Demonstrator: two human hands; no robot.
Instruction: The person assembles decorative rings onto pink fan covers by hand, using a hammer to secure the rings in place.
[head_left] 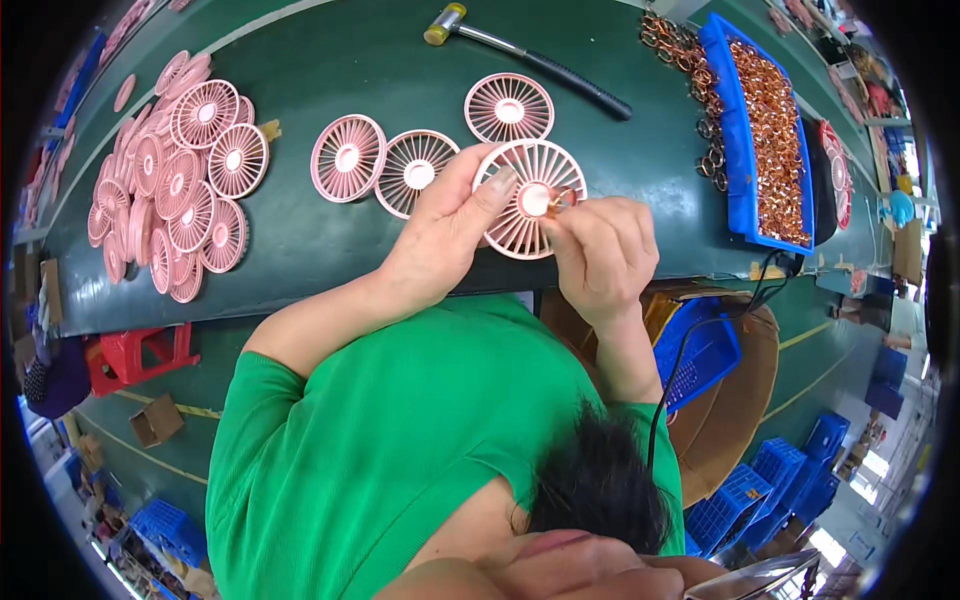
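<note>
Pink spoked disc (533,199) is held just above centre of the frame, near the front edge of the green desk (300,100). The left hand (445,220) has its fingers clamped on the disc's left side, thumb across the upper face. The right hand (607,245) has thumb and fingers pinched together on a small copper-coloured part (565,198) beside the pale hub; whether it touches the hub, I cannot tell.

That pinch looks the likeliest trouble: so small and shiny a part could slip and drop over the desk edge. Pressing it askew could mark the hub, and squeezing hard with the left thumb might bend or snap thin spokes. Loose copper-coloured pieces (680,50) outside the blue tray (735,140), upper right, could scatter if knocked.
</note>
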